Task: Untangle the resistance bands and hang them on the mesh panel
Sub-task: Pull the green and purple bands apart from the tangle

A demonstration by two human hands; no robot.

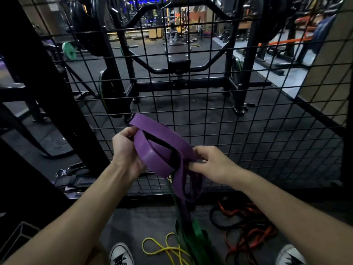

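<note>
Both hands held the purple resistance band [160, 148] in front of the black mesh panel [248, 131]. The left hand [126, 152] curled its grip round the coiled loops; the right hand [212, 163] pinched a fold at the coil's right edge. A green band [198, 234] hung tangled below, trailing to the floor [137, 222] beside yellow [166, 249] and orange [254, 236] bands between the shoes.

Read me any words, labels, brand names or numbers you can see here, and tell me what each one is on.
None can be read.
Purple band: no print visible.
Green band, yellow band: no print visible.
Weight plate: any marking is too small and blurred.
Shoes: no legible logo.
</note>
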